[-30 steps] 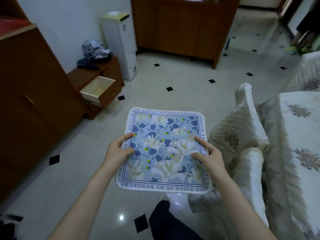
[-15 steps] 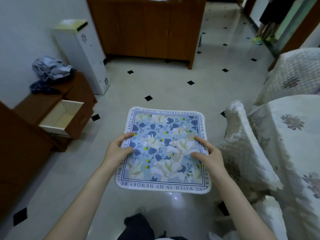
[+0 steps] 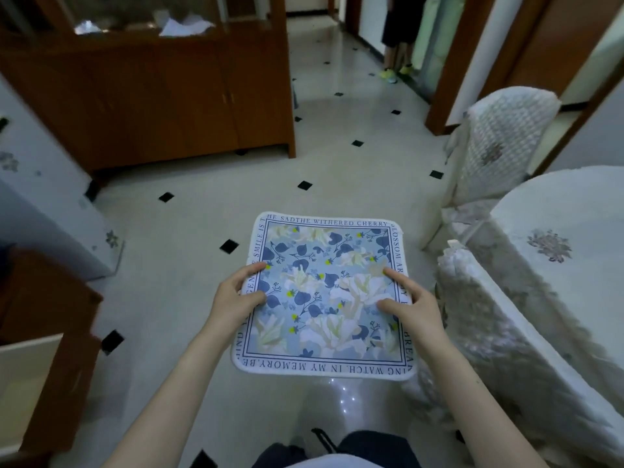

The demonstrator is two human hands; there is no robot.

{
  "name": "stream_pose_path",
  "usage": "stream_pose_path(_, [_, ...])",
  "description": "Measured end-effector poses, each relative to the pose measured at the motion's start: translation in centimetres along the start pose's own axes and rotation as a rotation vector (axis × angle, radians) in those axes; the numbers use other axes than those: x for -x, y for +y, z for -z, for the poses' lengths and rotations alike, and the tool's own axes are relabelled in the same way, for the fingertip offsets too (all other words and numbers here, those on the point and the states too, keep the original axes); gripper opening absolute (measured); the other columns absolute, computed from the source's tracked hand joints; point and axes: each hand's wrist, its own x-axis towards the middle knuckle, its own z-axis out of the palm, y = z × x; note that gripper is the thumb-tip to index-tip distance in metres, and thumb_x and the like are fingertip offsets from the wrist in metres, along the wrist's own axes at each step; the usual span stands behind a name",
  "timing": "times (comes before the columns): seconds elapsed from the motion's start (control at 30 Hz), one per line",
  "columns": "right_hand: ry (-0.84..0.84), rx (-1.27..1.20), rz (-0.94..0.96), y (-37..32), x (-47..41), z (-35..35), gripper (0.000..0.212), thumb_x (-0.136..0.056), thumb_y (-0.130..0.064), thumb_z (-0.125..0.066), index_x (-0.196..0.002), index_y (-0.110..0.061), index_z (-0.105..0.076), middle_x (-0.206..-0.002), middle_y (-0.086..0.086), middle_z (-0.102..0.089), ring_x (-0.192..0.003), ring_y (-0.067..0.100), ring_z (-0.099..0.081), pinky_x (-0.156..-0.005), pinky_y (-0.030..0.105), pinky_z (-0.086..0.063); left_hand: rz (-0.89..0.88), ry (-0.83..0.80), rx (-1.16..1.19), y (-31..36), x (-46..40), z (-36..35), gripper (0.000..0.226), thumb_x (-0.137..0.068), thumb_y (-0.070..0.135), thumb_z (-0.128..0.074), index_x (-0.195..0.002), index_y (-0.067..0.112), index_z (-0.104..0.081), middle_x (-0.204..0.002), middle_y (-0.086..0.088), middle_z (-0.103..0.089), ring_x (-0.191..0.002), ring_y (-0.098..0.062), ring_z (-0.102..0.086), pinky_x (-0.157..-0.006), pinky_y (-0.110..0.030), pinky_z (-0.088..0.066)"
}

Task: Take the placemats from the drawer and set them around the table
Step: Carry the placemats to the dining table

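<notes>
A square placemat (image 3: pixel 324 295) with blue and white flowers and a lettered border is held flat above the tiled floor. My left hand (image 3: pixel 236 298) grips its left edge, thumb on top. My right hand (image 3: pixel 413 307) grips its right edge, with thumb and forefinger on top. I cannot tell whether more mats lie under it. The open drawer (image 3: pixel 30 383) shows at the lower left edge, its pale inside partly cut off. The table (image 3: pixel 567 238), under a white flowered cloth, stands at the right.
Two chairs in white lace covers stand by the table, one near (image 3: pixel 489 332) and one farther (image 3: pixel 499 136). A tall wooden cabinet (image 3: pixel 152 96) fills the back left. A white appliance (image 3: pixel 44 211) stands left. A person's legs (image 3: pixel 398 38) show in the far doorway.
My view has swung to the right: the drawer slid to the lower left edge and the table and far chair came into view. Both hands keep the same hold on the placemat.
</notes>
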Motion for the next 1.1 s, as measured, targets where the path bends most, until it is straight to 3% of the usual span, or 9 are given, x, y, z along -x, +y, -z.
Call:
stream_pose_path(0.07, [0.056, -0.019, -0.008, -1.1, -2.1, -0.6, 0.055, -0.078, 0.006, -0.069, -0.115, -0.035, -0.067, -0.088, -0.011, -0.075, -0.078, 0.020, -0.073, -0.071, 0.040, -0.061, -0.010, -0.061, -0.020, 1.4, -4.2, -0.4, 0.053, -0.076, -0.013, -0.058, -0.114, 0.023, -0.067, -0.112, 0.016, -0.064, -0.090, -0.001, -0.066, -0.074, -0.024, -0.057])
stream_pose_path(0.27, [0.209, -0.047, -0.029, -3.7, -9.4, 0.2, 0.057, -0.076, 0.005, -0.072, -0.113, -0.038, -0.069, -0.097, -0.009, -0.073, -0.085, 0.027, -0.072, -0.078, 0.048, -0.059, 0.008, -0.225, -0.007, 3.7, -15.3, -5.0, 0.054, -0.075, -0.015, -0.058, -0.111, 0.024, -0.068, -0.108, 0.012, -0.067, -0.080, 0.002, -0.067, -0.063, -0.019, -0.054])
stream_pose_path(0.57, [0.389, -0.117, -0.003, -8.2, -23.1, 5.9, 0.056, -0.077, 0.007, -0.069, -0.116, -0.032, -0.069, -0.097, -0.007, -0.074, -0.081, 0.022, -0.073, -0.074, 0.042, -0.060, -0.021, -0.386, -0.039, 9.3, -31.5, -17.0, 0.055, -0.076, -0.013, -0.059, -0.112, 0.027, -0.068, -0.112, 0.008, -0.067, -0.094, -0.015, -0.068, -0.074, -0.032, -0.058])
stream_pose_path(0.7, [0.455, -0.156, -0.011, -10.9, -29.0, 9.1, 0.056, -0.077, 0.006, -0.069, -0.115, -0.034, -0.068, -0.090, -0.011, -0.075, -0.082, 0.029, -0.072, -0.074, 0.048, -0.059, -0.044, -0.468, -0.053, 12.5, -37.9, -23.1, 0.055, -0.075, -0.013, -0.060, -0.110, 0.028, -0.069, -0.115, 0.005, -0.067, -0.098, -0.017, -0.067, -0.078, -0.036, -0.057])
stream_pose_path(0.8, [0.514, -0.153, -0.022, -12.2, -32.3, 11.2, 0.055, -0.079, 0.006, -0.069, -0.116, -0.035, -0.067, -0.095, -0.012, -0.073, -0.080, 0.028, -0.072, -0.073, 0.048, -0.059, -0.056, -0.534, -0.082, 14.7, -41.8, -27.1, 0.055, -0.075, -0.013, -0.059, -0.113, 0.027, -0.068, -0.115, 0.002, -0.068, -0.097, -0.019, -0.068, -0.082, -0.040, -0.057])
stream_pose_path(0.9, [0.565, -0.178, -0.032, -12.8, -35.6, 12.9, 0.055, -0.079, 0.005, -0.069, -0.113, -0.038, -0.068, -0.100, -0.009, -0.072, -0.088, 0.044, -0.066, -0.073, 0.060, -0.055, -0.044, -0.605, -0.097, 15.9, -45.6, -30.9, 0.057, -0.075, -0.013, -0.059, -0.112, 0.029, -0.068, -0.113, 0.001, -0.068, -0.096, -0.021, -0.068, -0.084, -0.044, -0.057])
stream_pose_path(1.0, [0.620, -0.180, -0.044, -13.0, -39.3, 14.2, 0.057, -0.078, 0.003, -0.070, -0.112, -0.043, -0.068, -0.091, -0.011, -0.075, -0.094, 0.060, -0.054, -0.070, 0.070, -0.048, -0.044, -0.666, -0.116, 16.9, -49.7, -34.8, 0.057, -0.074, -0.013, -0.059, -0.112, 0.029, -0.068, -0.115, 0.000, -0.068, -0.097, -0.020, -0.068, -0.083, -0.041, -0.057])
stream_pose_path(1.1, [0.700, -0.208, -0.051, -13.5, -43.2, 15.3, 0.057, -0.078, 0.004, -0.070, -0.111, -0.042, -0.069, -0.089, -0.011, -0.075, -0.095, 0.059, -0.054, -0.071, 0.070, -0.048, -0.033, -0.742, -0.122, 18.0, -54.0, -38.8, 0.057, -0.075, -0.014, -0.058, -0.114, 0.026, -0.067, -0.112, 0.000, -0.068, -0.093, -0.018, -0.069, -0.074, -0.033, -0.059])
